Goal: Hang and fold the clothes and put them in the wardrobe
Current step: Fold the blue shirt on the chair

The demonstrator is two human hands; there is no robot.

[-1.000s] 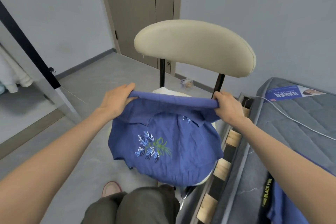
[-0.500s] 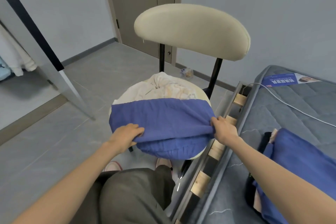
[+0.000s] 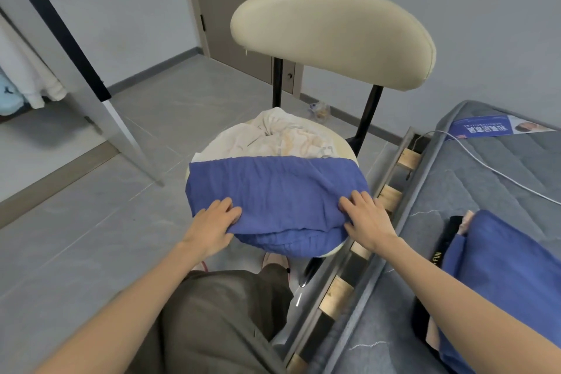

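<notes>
At the front left of the chair (image 3: 331, 36) seat, the left hand (image 3: 212, 226) lies flat, fingers straight, on the near corner of the folded blue shirt (image 3: 273, 191). The shirt covers the seat's front half, with a cream cloth (image 3: 282, 136) bunched behind it. The right hand (image 3: 367, 222), spread flat, presses its right corner.

The head-worn camera is pointing forward and down, riding close above the left hand (image 3: 212, 223) and right hand (image 3: 368, 222), chair (image 3: 334, 36) mid-frame.
</notes>
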